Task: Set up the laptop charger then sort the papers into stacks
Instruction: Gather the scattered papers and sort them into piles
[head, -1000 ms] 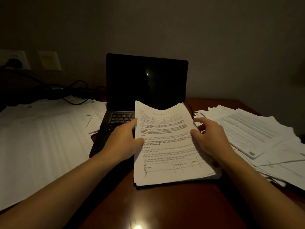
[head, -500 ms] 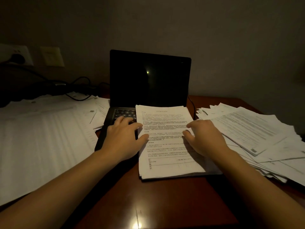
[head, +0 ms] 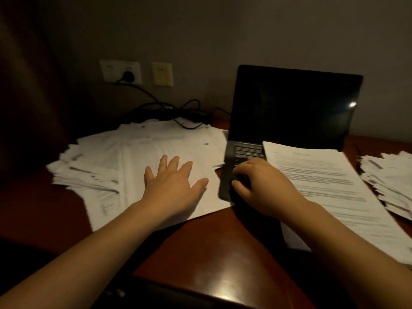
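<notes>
- Head view: my left hand (head: 174,186) lies flat on the left pile (head: 133,152) at 11 o'clock, its grip apart and fingers spread.
- My right hand (head: 263,186) sits over the near left corner of the laptop (head: 294,108) at 1 o'clock. Its fingers are curled, and I cannot tell whether the grip is clamped on the edge or only resting.
- The laptop stands open with a dark screen.
- A printed stack (head: 323,175) covers the laptop's right half and runs down onto the table (head: 211,253) toward 3 o'clock.
- A ragged right pile (head: 390,175) lies just beside that stack at 3 o'clock.
- For the charger, the plug (head: 127,75) sits in the wall socket (head: 111,70) at 11 o'clock. Its cable (head: 145,92) drops behind the left pile, and its far end is too dark to follow.
</notes>
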